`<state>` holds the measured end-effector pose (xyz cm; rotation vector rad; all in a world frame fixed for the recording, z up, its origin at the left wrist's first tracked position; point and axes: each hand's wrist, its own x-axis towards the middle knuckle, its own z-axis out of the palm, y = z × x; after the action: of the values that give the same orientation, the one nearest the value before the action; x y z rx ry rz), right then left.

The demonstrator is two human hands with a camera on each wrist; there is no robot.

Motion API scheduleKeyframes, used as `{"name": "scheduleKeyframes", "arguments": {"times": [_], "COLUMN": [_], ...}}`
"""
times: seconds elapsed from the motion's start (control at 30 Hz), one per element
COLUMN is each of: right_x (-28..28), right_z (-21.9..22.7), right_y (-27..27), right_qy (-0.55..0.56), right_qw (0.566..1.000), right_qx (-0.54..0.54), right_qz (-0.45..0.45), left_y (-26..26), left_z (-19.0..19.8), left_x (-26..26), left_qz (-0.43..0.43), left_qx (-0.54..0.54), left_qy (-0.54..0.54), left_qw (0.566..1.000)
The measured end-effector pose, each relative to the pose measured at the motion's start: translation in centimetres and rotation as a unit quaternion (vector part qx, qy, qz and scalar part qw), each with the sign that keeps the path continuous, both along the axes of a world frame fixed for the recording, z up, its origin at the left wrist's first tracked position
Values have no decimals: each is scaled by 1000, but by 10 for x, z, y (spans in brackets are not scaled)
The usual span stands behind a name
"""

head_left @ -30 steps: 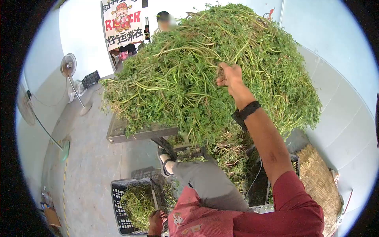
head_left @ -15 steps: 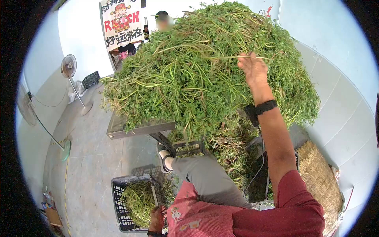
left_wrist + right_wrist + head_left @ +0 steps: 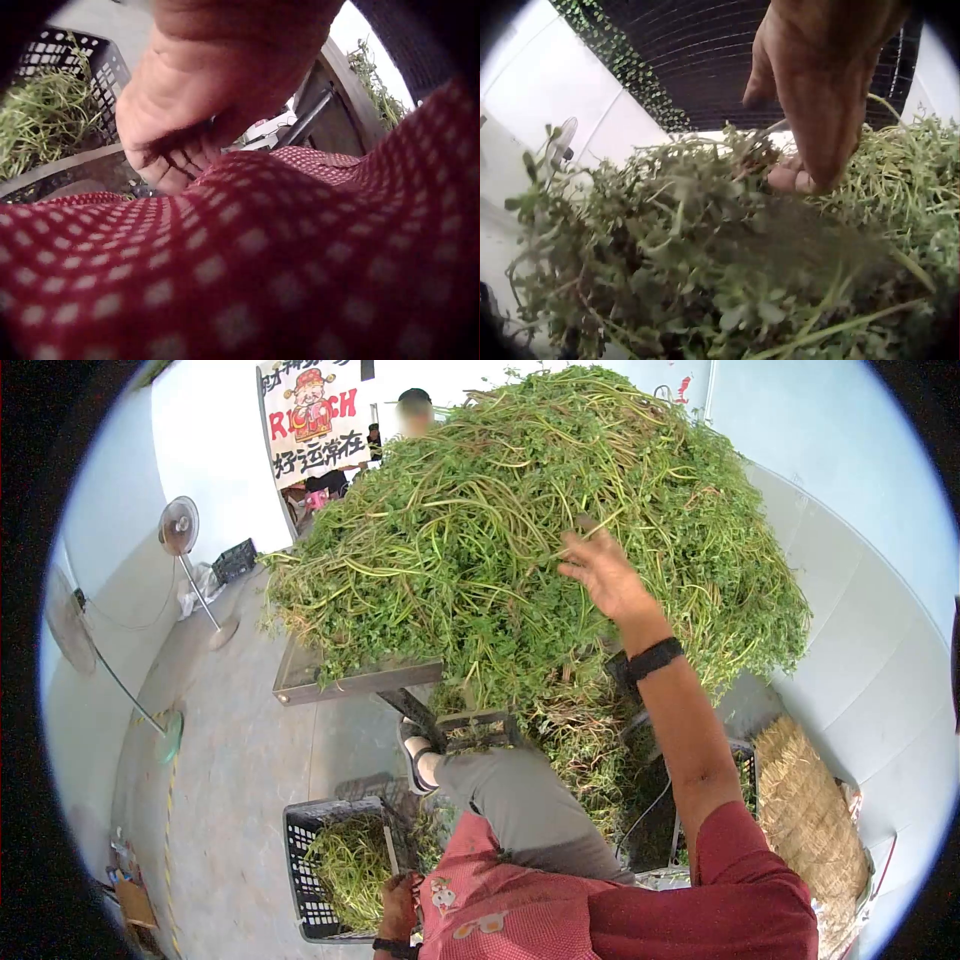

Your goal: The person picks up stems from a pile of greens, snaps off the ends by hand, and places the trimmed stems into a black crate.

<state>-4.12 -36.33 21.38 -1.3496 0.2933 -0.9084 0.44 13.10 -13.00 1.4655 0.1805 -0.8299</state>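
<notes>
A tall heap of long-stemmed leafy greens [image 3: 480, 560] covers the table. At its front right slope my right hand [image 3: 610, 575] reaches in, thumb and fingers spread apart close over the stems. The right wrist view shows this hand [image 3: 817, 97] from behind, fingertips bent down among the greens [image 3: 705, 240]; no bunch shows in its grip. Low at my left side, my left hand [image 3: 398, 908] hangs with fingers loosely curled beside the black crate [image 3: 300, 880]. In the left wrist view the left hand [image 3: 195, 97] is right at the red checked apron [image 3: 247, 247], with nothing visible in its fingers.
Long greens [image 3: 350, 870] lie in the crate. The table edge [image 3: 360, 685] juts out above my foot. More plants [image 3: 580, 750] are piled below the heap. Standing fans [image 3: 180, 525] are at left, a straw-coloured stack [image 3: 805, 810] at right. A person stands behind the heap.
My right hand lifted off the heap to the right with a long stem across its fingers, then came back left and down with fingers spread. The left hand stays beside the crate.
</notes>
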Motion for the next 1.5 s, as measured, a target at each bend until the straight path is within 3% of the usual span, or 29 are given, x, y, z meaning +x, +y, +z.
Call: {"name": "scheduleKeyframes", "arguments": {"times": [0.03, 0.07, 0.13, 0.17, 0.27, 0.3, 0.33, 0.4, 0.43, 0.67, 0.73, 0.77, 0.87, 0.9, 0.93, 1.0, 1.07, 1.13, 1.2, 1.23, 1.3, 1.33, 1.43, 1.5], "right_x": [1, 6, 17, 23, 28, 33, 32, 22, 15, -54, -76, -79, -86, -82, -77, -67, -62, -73, -89, -97, -115, -125, -142, -145], "right_z": [-6, -11, -18, -24, -16, -13, -7, 3, 2, 21, 21, 18, 3, -1, -6, -17, -22, -9, 3, 7, 14, 8, -17, -48], "right_y": [6, 7, 11, 14, 18, 19, 18, 14, 8, -43, -55, -59, -64, -58, -55, -52, -52, -46, -43, -46, -52, -63, -85, -92], "right_qy": [41, 41, 166, 153, 93, 57, 57, -42, -102, -157, -177, -176, -195, -145, -95, -111, -97, -99, -200, -200, -287, -286, -177, -149], "right_qw": [996, 996, 984, 986, 995, 997, 997, 992, 988, 970, 956, 956, 946, 956, 964, 967, 972, 976, 943, 942, 888, 888, 961, 964], "right_qx": [-84, -82, -54, -65, -24, 8, 6, 116, 116, 176, 201, 201, 236, 235, 233, 223, 184, 145, 143, 143, 150, 150, 140, 151], "right_qz": [3, 5, 36, -7, 0, -46, -44, -4, 22, -60, -122, -124, -103, -97, -90, -51, -111, -126, -225, -228, -325, -328, -159, -158], "left_y": [1, 3, 1, 0, 6, 6, 7, 11, 12, 7, 5, 7, 1, 2, 3, 6, 3, 6, 2, -1, -9, -11, -15, -12], "left_z": [-2, -3, 6, 6, -1, -8, -14, -17, -15, 2, 4, -14, -2, -11, -20, -30, -29, -21, -19, -14, 0, 6, 10, 5], "left_x": [0, -2, -4, -4, -3, 0, 2, 0, -1, -7, -7, -2, -7, -5, -2, 0, 4, 1, -1, -3, -3, -6, -7, -8], "left_qz": [15, 17, 22, 22, 13, 2, -8, -15, -26, 11, -1, -4, 23, 22, -42, -105, -56, -62, -99, -110, -17, -19, -44, -52], "left_qx": [-27, -25, -31, -30, -17, -8, 0, -6, -8, -29, -37, -22, -42, -40, -45, -45, -42, -27, -32, -33, -48, -47, -37, -47], "left_qy": [15, 16, 32, 32, 34, 28, 22, 12, 2, -4, 15, 1, 2, 2, -128, -255, -71, -77, -227, -275, -36, -34, -81, -92], "left_qw": [999, 999, 999, 999, 999, 1000, 1000, 1000, 1000, 1000, 999, 1000, 999, 999, 990, 960, 995, 995, 968, 954, 998, 998, 995, 993]}}
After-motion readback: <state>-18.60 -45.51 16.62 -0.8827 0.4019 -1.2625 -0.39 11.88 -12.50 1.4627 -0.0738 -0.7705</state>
